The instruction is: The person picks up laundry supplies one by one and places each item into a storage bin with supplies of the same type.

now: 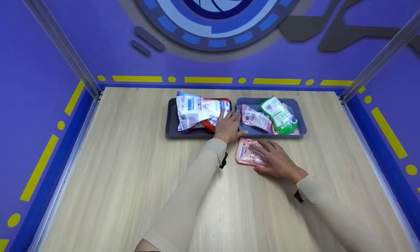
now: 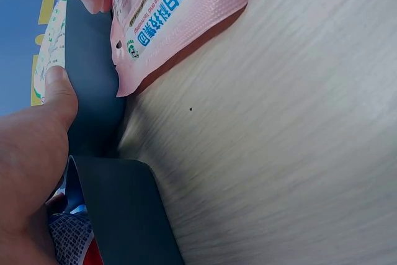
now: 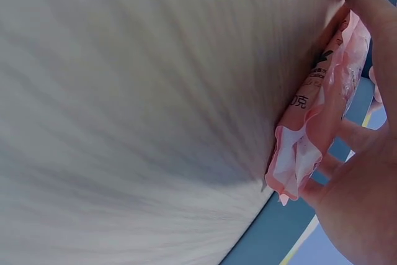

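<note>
In the head view, my left hand rests where the two trays meet, fingers extended over the left tray's side and thumb at the right tray's front rim. My right hand grips a pink printed packet lying on the table before the right tray. Its thumb is at the near edge, the other fingers across the top; the right wrist view shows the crinkled packet between thumb and fingers. The dark left tray holds white-blue and red bags. Inside the grey-blue right tray are a pink packet and a green-white packet.
The trays stand side by side toward the back of the wooden table. Purple-blue panels with yellow dashes enclose the table at the back and both sides. Metal posts rise at the back corners.
</note>
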### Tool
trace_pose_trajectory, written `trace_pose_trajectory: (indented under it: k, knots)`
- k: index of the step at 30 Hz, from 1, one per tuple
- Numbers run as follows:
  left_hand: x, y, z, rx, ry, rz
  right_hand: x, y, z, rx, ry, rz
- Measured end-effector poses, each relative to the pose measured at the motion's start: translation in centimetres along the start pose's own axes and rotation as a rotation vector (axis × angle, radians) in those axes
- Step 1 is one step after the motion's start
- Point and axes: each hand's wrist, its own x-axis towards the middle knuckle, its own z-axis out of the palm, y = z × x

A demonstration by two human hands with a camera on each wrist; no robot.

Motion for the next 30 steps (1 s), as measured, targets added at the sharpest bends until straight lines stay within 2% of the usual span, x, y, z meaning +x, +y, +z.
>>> trace_pose_trajectory:
  k: [9, 30]
  knots:
    - [-0.26, 0.03, -0.15, 0.018, -0.002, 0.002, 0.00, 0.00, -0.03, 0.005, -0.036, 0.030]
    - [-0.06, 0.06, -0.14, 0.024, 0.001, 0.002, 0.01, -0.12, -0.57, 0.039, -0.053, 0.042]
